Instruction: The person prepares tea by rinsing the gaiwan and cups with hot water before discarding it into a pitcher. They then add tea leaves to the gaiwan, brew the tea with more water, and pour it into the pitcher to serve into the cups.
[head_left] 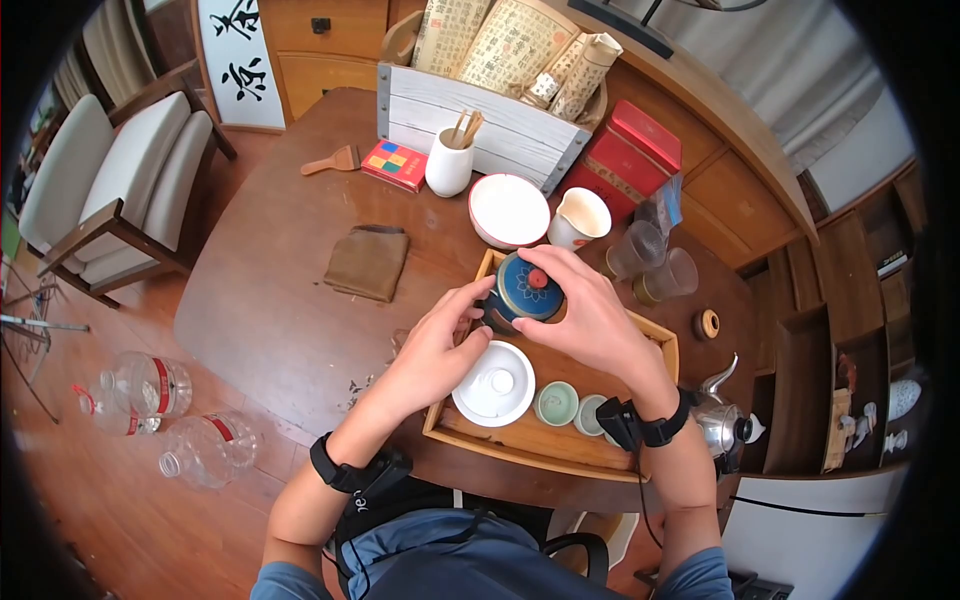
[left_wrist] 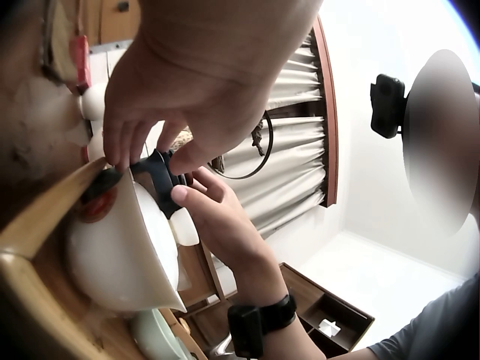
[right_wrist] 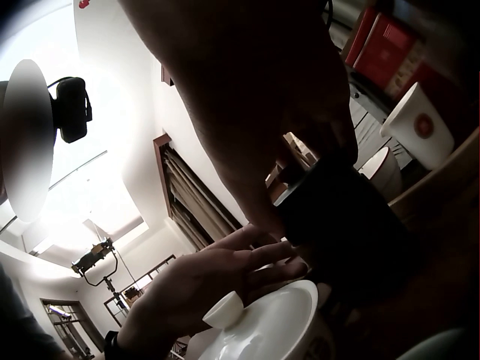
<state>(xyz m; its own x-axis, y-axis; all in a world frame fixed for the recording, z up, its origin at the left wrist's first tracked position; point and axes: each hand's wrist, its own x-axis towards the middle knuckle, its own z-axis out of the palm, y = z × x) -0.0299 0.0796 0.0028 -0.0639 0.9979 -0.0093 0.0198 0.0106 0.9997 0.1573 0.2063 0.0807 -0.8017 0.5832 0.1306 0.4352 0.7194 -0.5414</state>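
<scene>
A dark blue lidded jar (head_left: 520, 290) with a petal pattern and a red knob stands at the tray's far left corner. My right hand (head_left: 592, 318) grips it from the right, with thumb and fingers spread round the lid's edge. From the left, my left hand (head_left: 432, 348) holds the jar's side with bent fingers. In the right wrist view the jar (right_wrist: 345, 217) is a dark shape under the right hand. Close below the left hand sits a white lidded bowl (head_left: 494, 388). Small pale green cups (head_left: 556, 404) are beside it on the wooden tray (head_left: 540, 462).
Behind the tray are a white bowl (head_left: 510, 210), a white pitcher (head_left: 580, 217) and clear glasses (head_left: 668, 278). A metal kettle (head_left: 715, 425) stands at the right. A folded brown cloth (head_left: 367, 262) lies left. Farther back are a brush holder (head_left: 450, 165) and a red tin (head_left: 632, 150).
</scene>
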